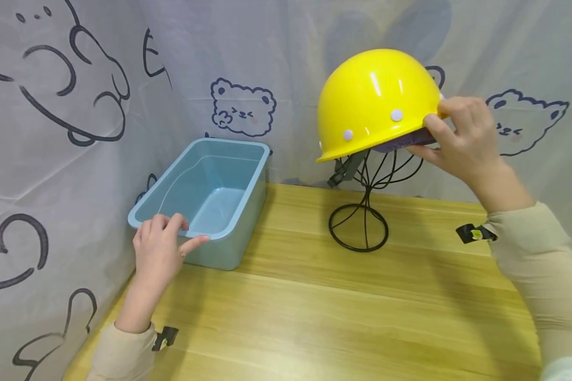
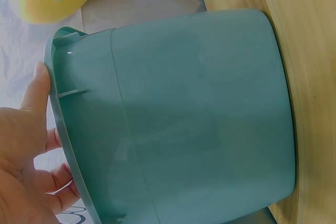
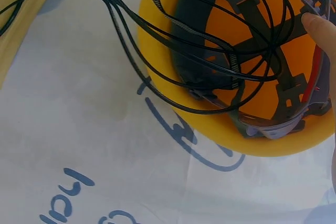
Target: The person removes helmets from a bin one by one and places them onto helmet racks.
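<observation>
Here, my right hand [image 1: 462, 140] grips a yellow helmet [image 1: 376, 100] on a wire stand [image 1: 362, 211]; my left hand [image 1: 159, 248] rests on a blue bin [image 1: 209, 196].

My right thumb and fingers pinch the helmet's rim, and the helmet sits atop the stand, right of the bin. I judge a straight upward lift is best, because the straps [image 3: 247, 77] inside lie among the stand's wires and could snag. My left fingers curl over the bin's near rim, steadying it on the wooden table [image 1: 338, 307]. A printed curtain [image 1: 76, 106] hangs close behind.

Wooden table [image 1: 314, 317], blue tub [image 1: 229, 238], wire stand [image 1: 358, 227]
</observation>
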Demonstrator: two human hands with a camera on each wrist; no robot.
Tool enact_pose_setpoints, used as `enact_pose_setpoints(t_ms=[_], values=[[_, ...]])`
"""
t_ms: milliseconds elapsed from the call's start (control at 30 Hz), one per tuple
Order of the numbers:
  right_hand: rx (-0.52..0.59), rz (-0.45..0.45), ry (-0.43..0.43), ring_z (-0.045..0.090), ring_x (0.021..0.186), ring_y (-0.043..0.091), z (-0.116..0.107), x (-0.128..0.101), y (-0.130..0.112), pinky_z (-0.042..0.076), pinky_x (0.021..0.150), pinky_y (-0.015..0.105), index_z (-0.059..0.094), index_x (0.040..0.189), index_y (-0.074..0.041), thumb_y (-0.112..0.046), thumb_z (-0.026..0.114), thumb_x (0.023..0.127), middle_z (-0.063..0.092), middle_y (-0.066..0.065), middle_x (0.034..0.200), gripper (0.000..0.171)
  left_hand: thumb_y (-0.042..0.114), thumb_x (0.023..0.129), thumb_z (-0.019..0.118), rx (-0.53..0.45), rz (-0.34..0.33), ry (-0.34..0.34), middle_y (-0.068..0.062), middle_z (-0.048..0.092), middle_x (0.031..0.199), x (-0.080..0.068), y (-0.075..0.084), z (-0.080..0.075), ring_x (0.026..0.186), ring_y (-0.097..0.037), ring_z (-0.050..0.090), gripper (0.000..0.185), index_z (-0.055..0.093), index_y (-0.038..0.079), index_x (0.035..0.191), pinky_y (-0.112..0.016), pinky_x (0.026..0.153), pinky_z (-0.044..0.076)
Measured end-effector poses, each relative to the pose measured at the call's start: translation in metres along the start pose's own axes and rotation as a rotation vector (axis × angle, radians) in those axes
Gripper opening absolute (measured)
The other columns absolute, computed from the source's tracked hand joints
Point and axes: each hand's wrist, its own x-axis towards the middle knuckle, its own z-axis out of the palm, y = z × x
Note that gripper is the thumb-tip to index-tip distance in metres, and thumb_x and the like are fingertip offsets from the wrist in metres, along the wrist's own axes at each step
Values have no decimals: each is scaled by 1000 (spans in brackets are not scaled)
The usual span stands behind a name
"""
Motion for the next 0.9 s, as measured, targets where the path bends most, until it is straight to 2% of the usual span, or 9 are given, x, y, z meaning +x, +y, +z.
enact_pose_setpoints(t_ms=[400,900], values=[[4,42,36,40,77,34,-5,-18,-9,33,63,49,41,89,-8,-49,52,85,41,16,86,43,48,64,71,-28,-15,-59,-13,47,91,1,1,-1,83,-32,39,45,48,15,84,-54,76,32],[27,126,40,38,78,34,-5,-47,-17,29,65,46,40,98,-14,-52,55,81,41,14,92,45,47,63,72,-28,-2,-45,-13,47,89,1,0,-4,81,-32,38,45,49,14,84,-54,76,32]])
